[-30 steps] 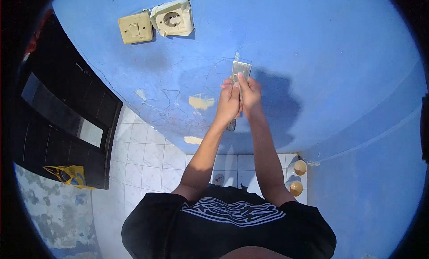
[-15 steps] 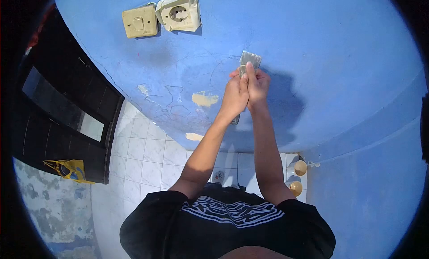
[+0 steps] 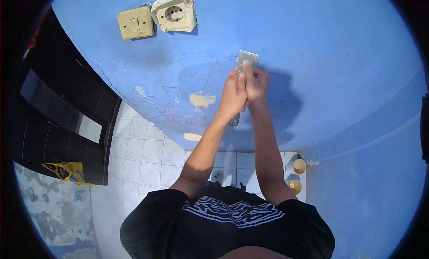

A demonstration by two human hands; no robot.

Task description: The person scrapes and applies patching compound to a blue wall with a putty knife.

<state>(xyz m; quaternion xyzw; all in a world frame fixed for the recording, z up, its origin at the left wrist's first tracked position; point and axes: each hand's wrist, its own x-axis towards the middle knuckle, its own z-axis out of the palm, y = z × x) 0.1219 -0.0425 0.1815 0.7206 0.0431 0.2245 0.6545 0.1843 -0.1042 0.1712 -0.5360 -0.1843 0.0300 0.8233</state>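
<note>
Both hands are closed together on a scraper (image 3: 249,57) with a flat grey blade, held up close to the blue wall (image 3: 313,49). My left hand (image 3: 233,92) wraps round it from the left, and the dark end of its handle shows below that hand. My right hand (image 3: 256,87) grips it from the right, thumb lying on the blade. Whether the blade's edge touches the wall I cannot tell. Cream patches (image 3: 202,99) of bare filler or plaster show on the wall to the lower left of the hands.
A light switch (image 3: 135,23) and a socket (image 3: 174,13) are at the upper left of the wall. A dark door (image 3: 67,93) with a yellow bag (image 3: 71,171) stands at the left. Two round containers (image 3: 299,166) are on the tiled floor (image 3: 149,158) at the lower right.
The view has shifted slightly, so the wall fittings appear a little further left. The hands keep their grip on the scraper and have hardly moved.
</note>
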